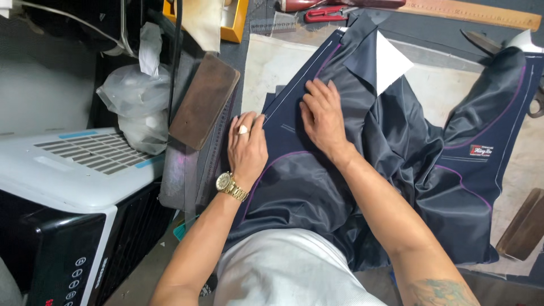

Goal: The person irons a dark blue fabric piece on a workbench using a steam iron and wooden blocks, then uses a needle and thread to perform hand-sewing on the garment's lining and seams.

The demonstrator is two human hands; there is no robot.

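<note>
Spread over the bench (266, 62), beside the brown wooden block (204, 99), lies the navy jacket (340, 170), both my hands flat on it, left hand (247, 144) and right hand (323, 116) fingers together, smoothing its chalked front edge, which I judge needs even pressure next.

Two hands, the left hand (247, 148) and the right hand (322, 116), lie on one dark jacket (362, 170). Two wooden blocks: one far left (205, 100), one near right (524, 226). One long ruler (476, 12), one red tool (323, 13), one gold wristwatch (230, 186), two plastic bags (136, 93).
</note>
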